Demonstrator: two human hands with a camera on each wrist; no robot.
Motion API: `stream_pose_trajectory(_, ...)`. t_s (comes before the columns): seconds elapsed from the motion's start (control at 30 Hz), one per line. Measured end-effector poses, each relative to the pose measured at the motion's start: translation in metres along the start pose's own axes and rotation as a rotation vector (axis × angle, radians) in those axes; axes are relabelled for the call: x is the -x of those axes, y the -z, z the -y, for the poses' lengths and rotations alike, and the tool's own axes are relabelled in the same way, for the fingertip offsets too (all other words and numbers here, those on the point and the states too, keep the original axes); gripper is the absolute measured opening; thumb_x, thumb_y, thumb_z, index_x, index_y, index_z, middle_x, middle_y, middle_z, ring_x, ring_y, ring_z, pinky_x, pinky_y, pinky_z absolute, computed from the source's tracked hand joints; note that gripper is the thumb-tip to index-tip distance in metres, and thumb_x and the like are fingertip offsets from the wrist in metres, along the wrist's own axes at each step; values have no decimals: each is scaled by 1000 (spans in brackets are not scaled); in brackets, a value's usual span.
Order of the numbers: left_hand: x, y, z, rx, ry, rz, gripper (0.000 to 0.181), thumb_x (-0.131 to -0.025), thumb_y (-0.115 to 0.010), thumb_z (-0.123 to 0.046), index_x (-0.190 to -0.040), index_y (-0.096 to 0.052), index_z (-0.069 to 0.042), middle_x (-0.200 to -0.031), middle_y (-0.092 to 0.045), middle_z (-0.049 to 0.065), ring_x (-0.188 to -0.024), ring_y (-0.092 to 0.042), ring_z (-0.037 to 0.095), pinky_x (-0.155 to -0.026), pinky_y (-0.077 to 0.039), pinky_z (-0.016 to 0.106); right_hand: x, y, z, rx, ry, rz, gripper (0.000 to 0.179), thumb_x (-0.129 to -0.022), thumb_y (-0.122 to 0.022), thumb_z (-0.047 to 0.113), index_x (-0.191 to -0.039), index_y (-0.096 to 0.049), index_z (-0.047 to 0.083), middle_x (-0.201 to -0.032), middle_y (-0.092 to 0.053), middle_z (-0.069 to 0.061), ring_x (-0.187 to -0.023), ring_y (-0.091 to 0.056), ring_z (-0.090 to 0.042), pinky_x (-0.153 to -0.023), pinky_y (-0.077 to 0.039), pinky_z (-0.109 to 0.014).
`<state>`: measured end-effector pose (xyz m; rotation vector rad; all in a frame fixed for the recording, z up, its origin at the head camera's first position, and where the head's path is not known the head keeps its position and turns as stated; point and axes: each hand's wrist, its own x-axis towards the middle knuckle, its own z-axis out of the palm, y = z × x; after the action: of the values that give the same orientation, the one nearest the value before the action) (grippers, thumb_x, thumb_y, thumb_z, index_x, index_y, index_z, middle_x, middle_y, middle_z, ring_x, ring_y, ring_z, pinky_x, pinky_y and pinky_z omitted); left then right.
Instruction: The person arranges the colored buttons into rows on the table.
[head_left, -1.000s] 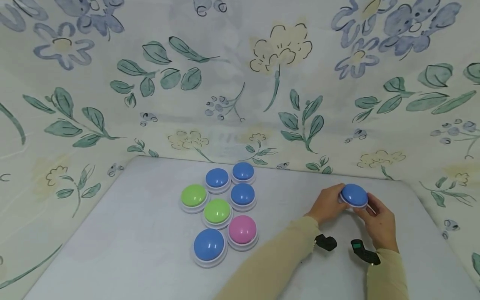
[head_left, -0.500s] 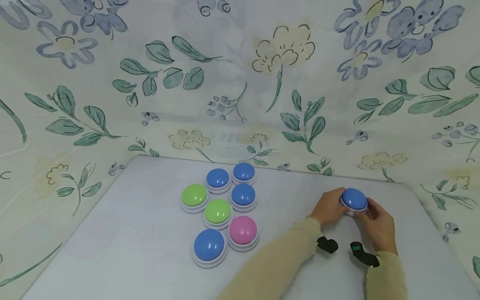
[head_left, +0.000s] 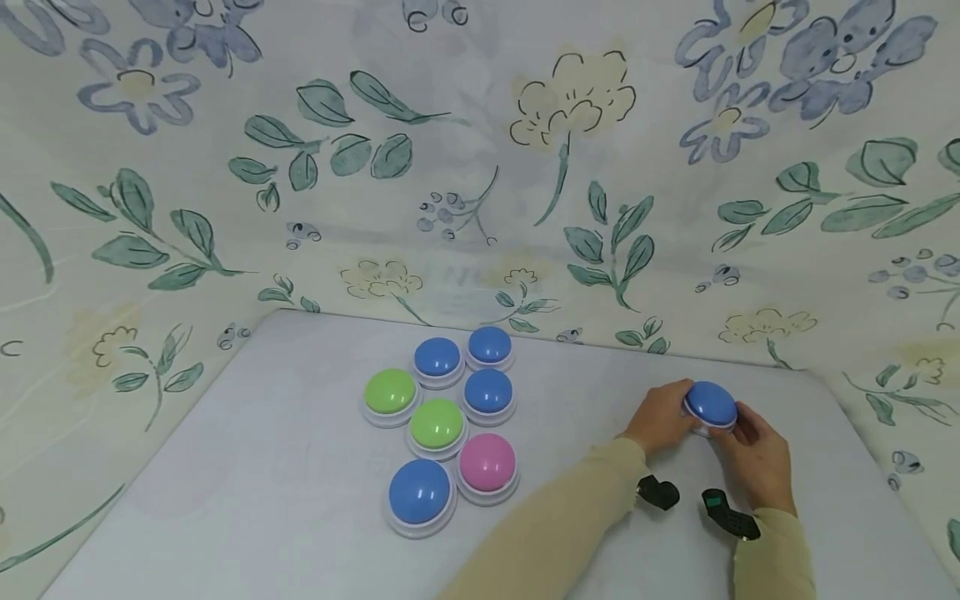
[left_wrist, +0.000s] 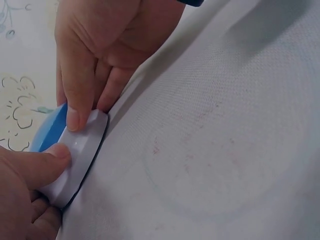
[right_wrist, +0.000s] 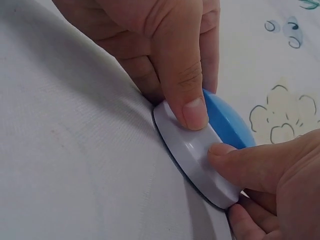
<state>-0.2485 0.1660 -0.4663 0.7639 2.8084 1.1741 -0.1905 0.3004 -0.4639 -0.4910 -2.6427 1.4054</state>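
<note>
A blue push button (head_left: 711, 403) with a white base is held by both hands at the table's right side. My left hand (head_left: 662, 418) grips its left edge, and my right hand (head_left: 763, 460) grips the right edge. Both wrist views show the thumbs pressed on the white base (left_wrist: 82, 142), with other fingers curled around the far side, partly hidden. The dome (right_wrist: 227, 120) faces up. A thin dark line runs along the base's underside, close to the tabletop; whether it touches, I cannot tell.
Left of the hands, several push buttons stand grouped: blue ones (head_left: 420, 492), green ones (head_left: 437, 423) and a pink one (head_left: 487, 462). A flowered cloth wall (head_left: 450, 167) rises behind the white table (head_left: 285, 467). Black devices (head_left: 658, 492) sit on both wrists.
Both hands have lowered the blue button slightly toward the tabletop. The grouped buttons have kept their arrangement; the head view has shifted a little.
</note>
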Motion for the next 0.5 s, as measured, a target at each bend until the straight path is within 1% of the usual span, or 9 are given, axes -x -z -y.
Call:
stream_pose_trajectory(0.1,1,2,0,-11,1,8,50,-84,-68,-18,-130,-50,-13,-128,-55,-7,-117,-49,2,-98,-37,15,1,-1,0,-7,1,-3,70,-91,-58,27,-145,-23,0,-145,-31,-24,-130,-36,-34,-104,-34,-40)
stream_pose_trajectory(0.2,1,5,1,-28,-19,16,47,-85,-68,-17,-128,-51,-13,-127,-55,-7,-116,-49,1,-98,-37,13,1,-2,0,-13,8,-3,70,-91,-58,26,-145,-22,0,-145,-30,-24,-130,-36,-34,-104,-33,-41)
stream_pose_trajectory(0.27,3,8,2,-46,-18,23,47,-85,-68,-18,-128,-51,-12,-127,-55,-7,-117,-49,1,-98,-37,13,2,-2,0,-17,15,2,71,-91,-58,26,-146,-20,-1,-145,-29,-25,-131,-35,-35,-105,-33,-42)
stream_pose_trajectory(0.4,6,16,1,-78,27,25,49,-87,-65,-21,-133,-48,-10,-133,-51,-5,-122,-45,3,-100,-35,14,3,-2,2,-1,20,3,72,-91,-58,25,-146,-20,0,-146,-28,-25,-131,-33,-35,-105,-31,-43)
stream_pose_trajectory(0.5,8,25,0,-69,68,12,50,-89,-62,-23,-135,-46,-10,-137,-48,-4,-125,-42,5,-102,-33,16,4,-1,3,-3,21,-12,73,-90,-60,25,-146,-20,2,-147,-27,-22,-133,-31,-34,-106,-30,-43)
